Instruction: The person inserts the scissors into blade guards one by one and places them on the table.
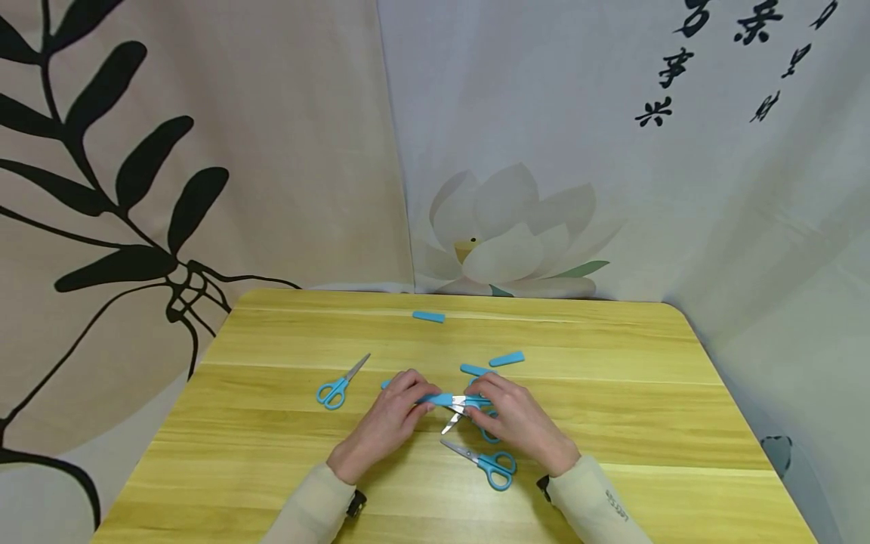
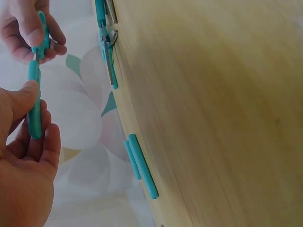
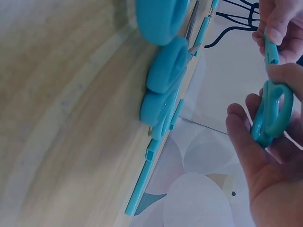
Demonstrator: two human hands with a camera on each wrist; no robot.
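Above the table, my left hand (image 1: 390, 415) pinches a blue blade cover (image 2: 34, 101) between thumb and fingers. My right hand (image 1: 519, 423) holds a pair of blue-handled scissors (image 3: 274, 111) by its handles. The cover lies in line with those blades and sits over their tip end; a short silver stretch shows between cover and handles. Beneath the hands lie more scissors (image 1: 489, 436), partly hidden by my right hand. Nearer the front edge, another pair of scissors (image 1: 499, 470) lies uncovered, blades toward the left.
Left of my hands lies a further pair of scissors (image 1: 333, 394). Loose blue covers lie beyond the hands: one cover (image 1: 429, 316) near the back edge, a second cover (image 1: 507, 359) at right. Cloth with printed leaves (image 1: 139, 162) hangs behind the wooden table (image 1: 646, 378).
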